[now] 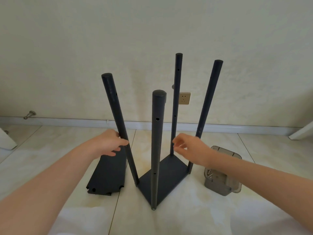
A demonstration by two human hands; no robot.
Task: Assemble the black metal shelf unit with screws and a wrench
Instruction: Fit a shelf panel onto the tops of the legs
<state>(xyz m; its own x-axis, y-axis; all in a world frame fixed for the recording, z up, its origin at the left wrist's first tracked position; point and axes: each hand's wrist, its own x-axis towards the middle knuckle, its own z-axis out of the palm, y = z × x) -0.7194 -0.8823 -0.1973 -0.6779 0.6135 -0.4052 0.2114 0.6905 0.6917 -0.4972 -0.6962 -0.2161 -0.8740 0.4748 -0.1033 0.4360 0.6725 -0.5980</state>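
Note:
A black shelf panel (162, 180) lies on the floor with four black posts rising from its corners. My left hand (110, 143) rests against the left post (118, 119), fingers spread along it, not clearly wrapped around. My right hand (188, 146) hovers between the near post (157, 143) and the far posts, fingertips pinched close together; whether something small is held there I cannot tell. The back post (177, 92) and right post (209, 97) stand free. Several loose black shelf panels (108, 173) lie stacked to the left of the unit.
A clear plastic container (221, 182) holding several screws sits on the floor to the right. A wall with an outlet (185, 98) and a baseboard runs behind. A doorstop (29, 115) sticks out at left; white furniture edges show at both sides.

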